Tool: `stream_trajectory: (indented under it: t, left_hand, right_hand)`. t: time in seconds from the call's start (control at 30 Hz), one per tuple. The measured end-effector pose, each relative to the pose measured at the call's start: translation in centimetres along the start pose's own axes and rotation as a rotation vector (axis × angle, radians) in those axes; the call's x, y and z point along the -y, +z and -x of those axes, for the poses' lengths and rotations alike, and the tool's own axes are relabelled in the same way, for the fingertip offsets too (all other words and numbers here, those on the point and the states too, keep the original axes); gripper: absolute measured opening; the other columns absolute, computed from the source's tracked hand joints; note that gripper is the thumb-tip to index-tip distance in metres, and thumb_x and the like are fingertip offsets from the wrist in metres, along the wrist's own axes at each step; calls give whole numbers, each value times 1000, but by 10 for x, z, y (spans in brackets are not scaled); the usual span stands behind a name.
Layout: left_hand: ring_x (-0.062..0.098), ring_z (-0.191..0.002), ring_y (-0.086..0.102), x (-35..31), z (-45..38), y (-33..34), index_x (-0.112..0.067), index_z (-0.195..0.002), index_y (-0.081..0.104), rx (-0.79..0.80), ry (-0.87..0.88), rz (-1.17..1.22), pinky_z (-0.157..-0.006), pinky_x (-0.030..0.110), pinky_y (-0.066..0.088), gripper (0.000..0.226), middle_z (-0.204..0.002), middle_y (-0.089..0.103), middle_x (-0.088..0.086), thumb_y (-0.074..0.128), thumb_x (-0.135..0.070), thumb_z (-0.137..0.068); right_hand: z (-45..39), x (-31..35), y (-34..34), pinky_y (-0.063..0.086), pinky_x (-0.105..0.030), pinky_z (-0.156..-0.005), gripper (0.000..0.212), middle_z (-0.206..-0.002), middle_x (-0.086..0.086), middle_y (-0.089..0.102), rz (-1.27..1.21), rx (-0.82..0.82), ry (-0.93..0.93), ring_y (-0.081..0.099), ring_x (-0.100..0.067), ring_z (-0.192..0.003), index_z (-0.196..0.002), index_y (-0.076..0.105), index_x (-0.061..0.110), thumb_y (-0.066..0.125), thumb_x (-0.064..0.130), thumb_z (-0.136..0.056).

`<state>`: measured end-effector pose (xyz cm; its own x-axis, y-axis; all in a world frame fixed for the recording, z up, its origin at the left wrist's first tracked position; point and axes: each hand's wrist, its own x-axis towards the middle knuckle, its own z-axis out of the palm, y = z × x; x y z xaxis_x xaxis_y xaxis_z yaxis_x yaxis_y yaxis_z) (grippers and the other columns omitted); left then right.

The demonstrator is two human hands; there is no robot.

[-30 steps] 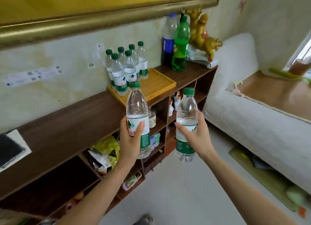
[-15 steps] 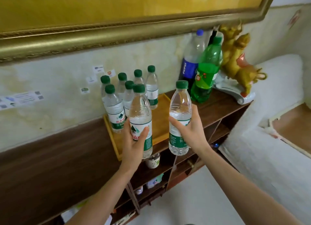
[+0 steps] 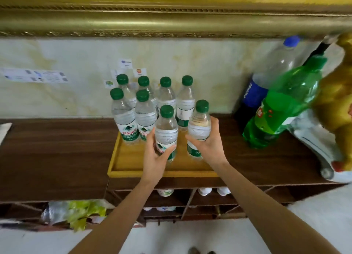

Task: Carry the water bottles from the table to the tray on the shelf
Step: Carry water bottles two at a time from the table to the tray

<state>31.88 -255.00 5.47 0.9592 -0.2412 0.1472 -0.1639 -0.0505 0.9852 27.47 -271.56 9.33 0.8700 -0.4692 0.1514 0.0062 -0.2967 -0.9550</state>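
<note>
Two water bottles stand upright over the tray (image 3: pixel 114 158): left hand (image 3: pixel 152 158) grasps one bottle (image 3: pixel 166 132), right hand (image 3: pixel 209 145) grasps the other bottle (image 3: pixel 199 126).

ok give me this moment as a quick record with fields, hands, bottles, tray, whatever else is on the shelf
left hand: left hand grips a water bottle, upright over the tray
right hand: right hand grips a second water bottle, upright over the tray
tray: yellow tray on the dark wooden shelf
bottles already on tray: six green-capped bottles standing at the tray's back
contact with tray: cannot tell whether the held bottles touch it
beside tray: blue-label soda bottle, green soda bottle, gold figurine
</note>
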Motion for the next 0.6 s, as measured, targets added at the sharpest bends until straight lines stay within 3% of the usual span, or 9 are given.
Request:
stream_trajectory:
  t: [0.13, 0.3, 0.47, 0.57, 0.6]
  left_hand:
    - [20, -130, 51, 4, -1, 3, -27, -141, 41, -39, -12, -19, -105, 53, 43, 71, -138, 54, 0, 78, -29, -80]
    - [10, -131, 47, 10, 4, -1, -28, -143, 38, -40, -15, -172, -106, 46, 44, 77, -141, 48, -7, 73, -48, -77]
    - [10, -113, 57, 26, 14, -1, -14, -130, 53, -140, -30, -311, -98, 34, 49, 64, -125, 60, -3, 82, -27, -74]
    - [8, -104, 57, 25, 6, 4, -11, -122, 57, -187, -45, -354, -84, 10, 44, 59, -115, 62, -5, 84, -24, -71]
    - [9, -103, 58, 25, 3, 6, -10, -121, 58, -198, -43, -368, -80, 9, 42, 58, -115, 63, -3, 84, -24, -71]
  right_hand:
    - [-4, -15, -2, 49, -18, -93, 78, -121, 11, 57, -8, 42, 5, 56, 0, -114, -134, 38, 27, 84, 19, -72]
    - [7, -26, -4, 48, -10, -89, 77, -118, 19, 59, 12, 40, 53, 58, 6, -109, -135, 39, 26, 84, 16, -73]
    - [29, -48, -1, 43, -1, -88, 71, -127, 7, 61, 90, -3, 117, 56, -2, -115, -135, 44, 25, 81, 10, -75]
    - [28, -48, 0, 48, -14, -94, 67, -123, 7, 63, 139, -28, 116, 57, -2, -112, -131, 48, 25, 81, 10, -75]
    - [28, -47, 0, 49, -18, -95, 66, -121, 8, 63, 146, -32, 122, 58, -2, -110, -130, 48, 25, 81, 10, -75]
